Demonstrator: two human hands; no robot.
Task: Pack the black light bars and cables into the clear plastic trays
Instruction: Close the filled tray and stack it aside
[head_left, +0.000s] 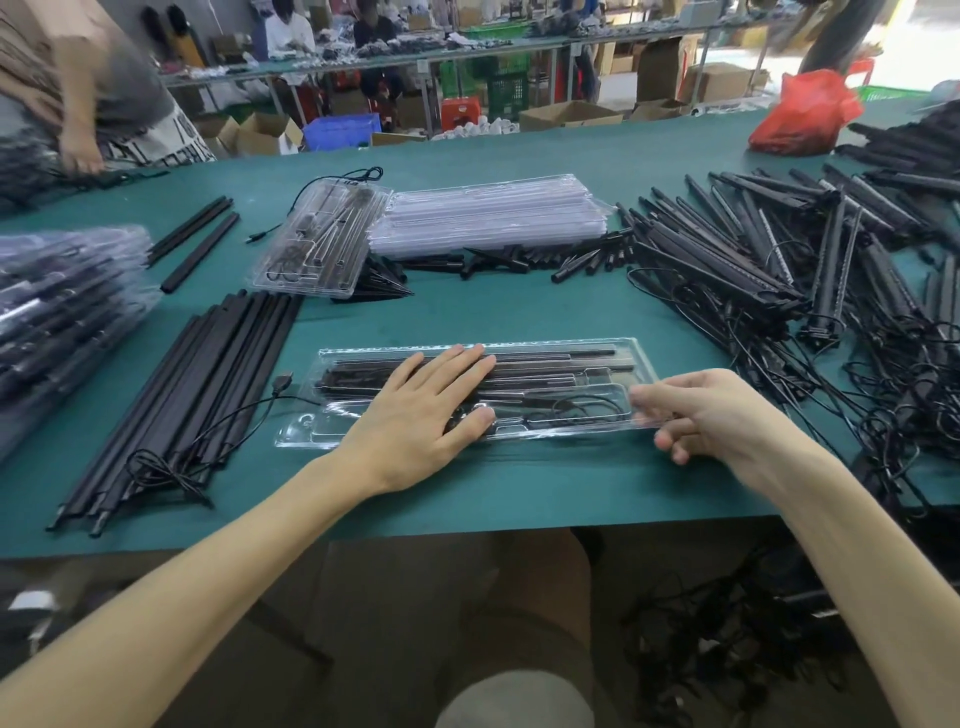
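A clear plastic tray (597, 348) lies on the green table in front of me, holding black light bars (550, 364) and a coiled cable (571, 410). My left hand (421, 410) lies flat on the tray's middle with straight fingers pressing down. My right hand (696, 415) pinches the tray's right end, thumb on top and fingers curled underneath. A cable with a USB plug (283, 382) trails out of the tray's left end.
Loose black bars (197, 384) lie at the left, a big pile of bars and cables (779, 270) at the right. A stack of empty trays (488, 218) and a filled tray (322, 239) sit behind. Packed trays (57, 312) are at far left. Another person's arm (78, 124) reaches in.
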